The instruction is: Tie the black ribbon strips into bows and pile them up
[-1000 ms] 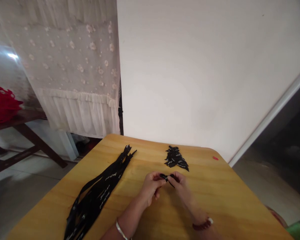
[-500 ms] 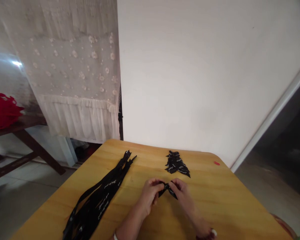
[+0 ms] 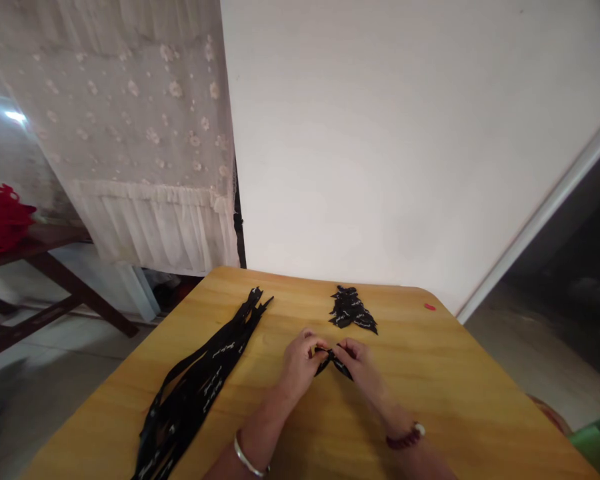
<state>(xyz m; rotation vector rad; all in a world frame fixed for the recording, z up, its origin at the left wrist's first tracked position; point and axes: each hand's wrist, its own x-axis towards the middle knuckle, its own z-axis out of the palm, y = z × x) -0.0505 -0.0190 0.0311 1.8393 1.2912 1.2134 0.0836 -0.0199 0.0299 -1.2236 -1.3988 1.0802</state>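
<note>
Between my two hands is a black ribbon bow [image 3: 339, 367] with white lettering, its two tails pointing down and apart. My left hand [image 3: 300, 363] pinches its left side, and my right hand [image 3: 359, 363] pinches the right side, with fingertips close together near the knot. The fingers cover most of the loops. Beyond my hands lies a pile of black ribbon bows [image 3: 351, 310], overlapping in a column. Left of my left arm a bundle of long black ribbons [image 3: 207, 373] with white lettering stretches along the wooden table [image 3: 430, 400].
A small red object [image 3: 430, 307] lies near the table's far right corner. Behind the table stands a white wall panel [image 3: 380, 147], with a lace curtain [image 3: 150, 153] to its left. A dark wooden stand [image 3: 75, 283] holds something red [image 3: 3, 217] at far left.
The view has tipped down slightly, so the table and hands appear higher in the picture. Both hands still hold the bow, with small shifts of the fingers.
</note>
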